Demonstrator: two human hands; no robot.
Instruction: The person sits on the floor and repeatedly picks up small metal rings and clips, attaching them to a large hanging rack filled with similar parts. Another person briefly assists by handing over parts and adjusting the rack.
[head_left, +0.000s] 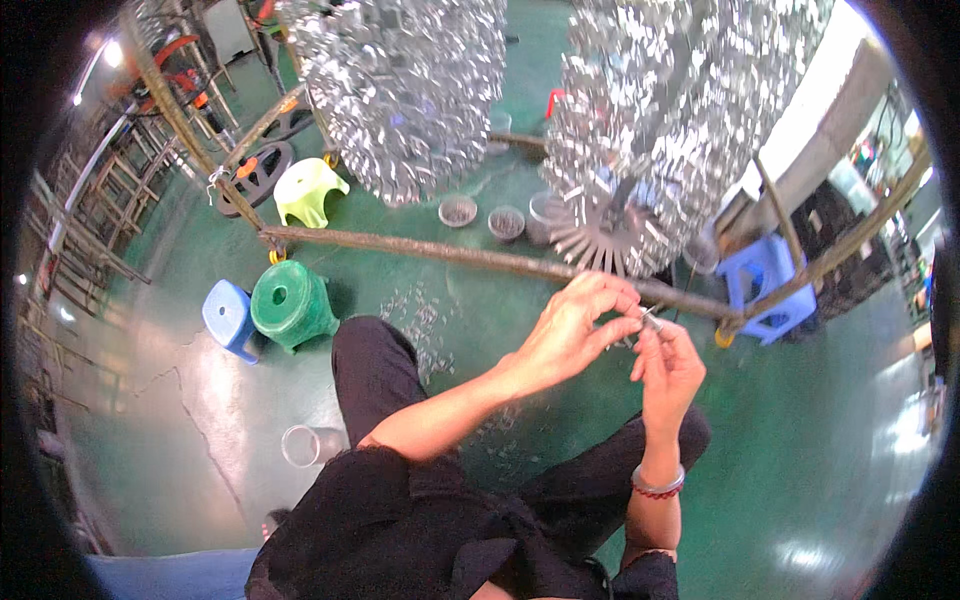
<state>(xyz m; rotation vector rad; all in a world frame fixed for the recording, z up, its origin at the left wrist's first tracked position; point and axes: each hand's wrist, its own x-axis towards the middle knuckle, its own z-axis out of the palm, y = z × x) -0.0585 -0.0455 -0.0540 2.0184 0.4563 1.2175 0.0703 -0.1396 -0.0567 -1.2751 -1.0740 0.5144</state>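
Observation:
My hands meet just on the near side of the rack's bar. A small silvery metal piece (651,319) sits between their fingertips; its exact kind is too small to make out. My left hand (580,325) pinches at it with thumb and fingers from the left. From the right, my right hand (670,368) grips it too, fingers curled. Beyond them hangs a dense cluster of shiny metal pieces (670,130), with flat strips (590,240) fanning out at its bottom. A second such cluster (400,100) hangs to its left.
A rusty bar (430,250) crosses ahead of my knees. Small tubs of parts (458,211) stand behind it. Stools stand around: green (285,300), light blue (228,315), yellow-green (310,192) and blue (768,285). Metal scraps (425,325) litter the floor; a clear cup (305,446) is near my left leg.

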